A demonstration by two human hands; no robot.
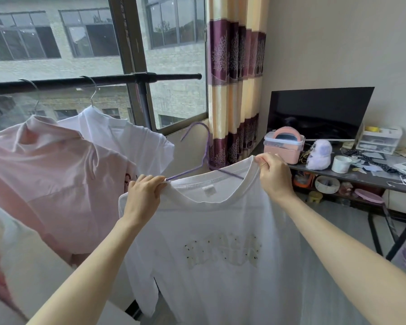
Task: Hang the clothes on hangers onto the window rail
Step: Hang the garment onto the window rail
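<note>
In the head view, a white T-shirt [216, 242] is held up by its collar below the black window rail [92, 81]. The collar's left side is gripped by the left hand [142, 195], the right side pinched by the right hand [273, 174]. A purple wire hanger [205, 151] is partly threaded through the neck opening. A pink garment [52, 184] and a white shirt [127, 139] are hung on the rail already.

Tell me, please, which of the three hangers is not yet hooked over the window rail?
The purple hanger inside the white T-shirt both hands hold. Its hook hangs free below the rail, while the two metal hangers, carrying the pink top and the other white shirt, sit hooked on it.
</note>
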